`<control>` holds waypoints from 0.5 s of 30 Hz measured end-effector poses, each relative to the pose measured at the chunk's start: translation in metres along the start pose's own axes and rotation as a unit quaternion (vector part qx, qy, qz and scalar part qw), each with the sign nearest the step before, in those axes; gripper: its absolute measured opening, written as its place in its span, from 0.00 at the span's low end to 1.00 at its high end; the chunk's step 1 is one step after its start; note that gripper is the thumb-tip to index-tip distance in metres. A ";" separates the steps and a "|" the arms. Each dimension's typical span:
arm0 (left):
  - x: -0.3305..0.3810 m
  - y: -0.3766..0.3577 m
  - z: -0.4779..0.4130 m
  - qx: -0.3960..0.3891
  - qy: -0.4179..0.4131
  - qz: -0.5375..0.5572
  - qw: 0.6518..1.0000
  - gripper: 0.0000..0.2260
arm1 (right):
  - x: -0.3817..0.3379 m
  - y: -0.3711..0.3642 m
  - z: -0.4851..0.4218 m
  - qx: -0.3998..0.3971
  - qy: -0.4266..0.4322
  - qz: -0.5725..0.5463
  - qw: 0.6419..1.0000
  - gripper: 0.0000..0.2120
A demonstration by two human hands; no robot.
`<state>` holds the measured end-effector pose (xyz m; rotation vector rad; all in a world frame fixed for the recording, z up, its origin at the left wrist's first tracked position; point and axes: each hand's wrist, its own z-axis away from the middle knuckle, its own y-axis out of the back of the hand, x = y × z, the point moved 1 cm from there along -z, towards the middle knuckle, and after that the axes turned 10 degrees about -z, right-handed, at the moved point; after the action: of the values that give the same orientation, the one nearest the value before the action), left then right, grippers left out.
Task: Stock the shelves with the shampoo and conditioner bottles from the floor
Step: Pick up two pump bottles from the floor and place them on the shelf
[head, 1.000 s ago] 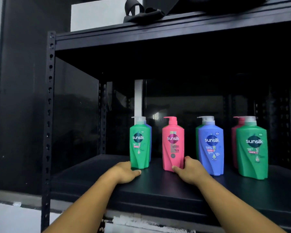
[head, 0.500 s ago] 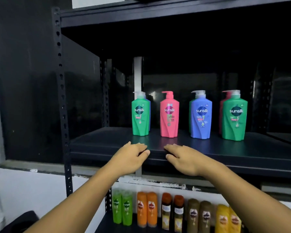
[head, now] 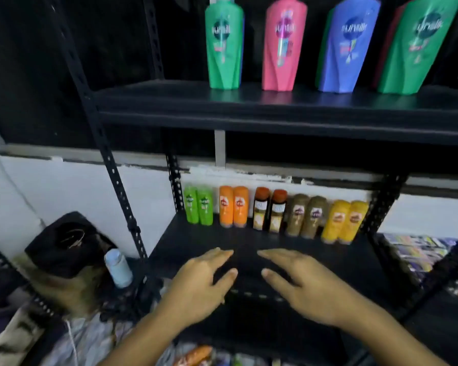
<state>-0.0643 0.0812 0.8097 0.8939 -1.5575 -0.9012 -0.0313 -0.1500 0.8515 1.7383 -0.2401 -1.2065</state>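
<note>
Large pump bottles stand on the upper shelf [head: 249, 112]: a green one [head: 224, 46], a pink one [head: 284, 46], a blue one [head: 348, 46] and another green one [head: 414, 48]. Along the back of the lower shelf [head: 201, 244] stands a row of small bottles: green [head: 199, 206], orange [head: 233, 207], brown-capped [head: 269, 210], brown [head: 306, 216] and yellow [head: 345, 221]. My left hand [head: 198, 289] and my right hand [head: 302, 289] hover empty over the lower shelf's front, fingers spread. More bottles [head: 196, 355] show blurred at the bottom edge.
A black perforated upright [head: 117, 180] frames the rack's left side. Left of it a dark bag [head: 64, 244] and a pale blue bottle [head: 118, 268] sit on a cluttered pile. Packets [head: 418, 249] lie at the right beyond the rack.
Both hands let go of the bottles on the upper shelf and dropped away from it. The view tilted down, so the lower shelf and its small bottles now fill the middle.
</note>
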 end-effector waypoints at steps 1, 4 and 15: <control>-0.009 -0.023 0.013 -0.030 0.023 0.011 0.999 0.24 | 0.014 -0.026 0.007 -0.023 -0.023 -0.026 0.999 0.25; -0.033 -0.093 0.054 -0.140 0.090 0.021 0.986 0.24 | 0.051 -0.110 0.031 -0.088 -0.096 -0.079 0.988 0.25; -0.091 -0.231 0.144 -0.354 0.229 0.025 0.906 0.28 | 0.129 -0.274 0.094 -0.271 -0.243 -0.033 0.931 0.28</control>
<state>-0.1734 0.0770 0.5442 0.4769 -0.7466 -1.0274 -0.1369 -0.1458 0.5527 0.9636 -0.1195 -1.5684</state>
